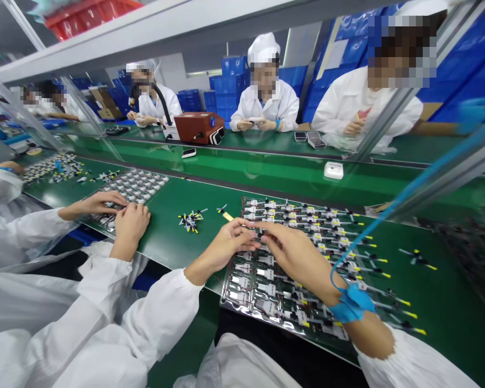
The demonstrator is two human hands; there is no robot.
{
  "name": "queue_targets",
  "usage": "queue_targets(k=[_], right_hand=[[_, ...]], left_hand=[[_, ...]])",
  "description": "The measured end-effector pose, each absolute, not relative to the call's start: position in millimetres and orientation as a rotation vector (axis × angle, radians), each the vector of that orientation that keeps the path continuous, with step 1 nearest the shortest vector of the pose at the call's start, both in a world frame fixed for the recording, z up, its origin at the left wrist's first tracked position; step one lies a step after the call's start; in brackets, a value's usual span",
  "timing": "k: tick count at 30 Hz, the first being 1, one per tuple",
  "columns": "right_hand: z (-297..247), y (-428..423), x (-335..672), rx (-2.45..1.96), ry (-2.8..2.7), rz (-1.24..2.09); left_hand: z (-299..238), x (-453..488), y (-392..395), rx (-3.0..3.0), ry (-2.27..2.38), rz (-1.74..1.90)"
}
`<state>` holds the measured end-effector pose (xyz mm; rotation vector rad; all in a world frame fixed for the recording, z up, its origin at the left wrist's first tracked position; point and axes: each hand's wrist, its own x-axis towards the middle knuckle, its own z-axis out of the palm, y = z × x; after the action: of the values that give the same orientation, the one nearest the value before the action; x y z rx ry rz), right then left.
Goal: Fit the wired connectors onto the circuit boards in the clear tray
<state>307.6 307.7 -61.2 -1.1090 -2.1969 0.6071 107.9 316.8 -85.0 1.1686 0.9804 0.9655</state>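
A clear plastic tray point(242, 299) of small white connector parts with black and yellow-tipped leads lies on the green bench in front of me. My left hand point(230, 242) and my right hand point(293, 250) meet over the tray's upper left part, fingers pinched together on one of the small parts point(261, 233). A blue wrist strap point(352, 304) with a coiled blue cord sits on my right wrist. Both forearms are bare below white sleeves.
A loose cluster of yellow-tipped parts point(191, 220) lies left of the tray. A co-worker's hands point(119, 213) work on another tray point(135, 186) at the left. Beyond the green conveyor point(267, 172) sit a white box point(333, 170), a red machine point(198, 127) and several people in white.
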Motion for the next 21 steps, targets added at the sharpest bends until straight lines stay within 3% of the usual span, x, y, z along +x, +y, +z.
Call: queue_targets(k=[8,21], right_hand=[[-59,318,330,-1.428,-2.141,0.652],[-66,325,326,-1.358,-2.297,0.640]], left_hand=[[-84,66,353,2.727,0.817,0.456],[-106,68,355,2.932,0.777,0.452]])
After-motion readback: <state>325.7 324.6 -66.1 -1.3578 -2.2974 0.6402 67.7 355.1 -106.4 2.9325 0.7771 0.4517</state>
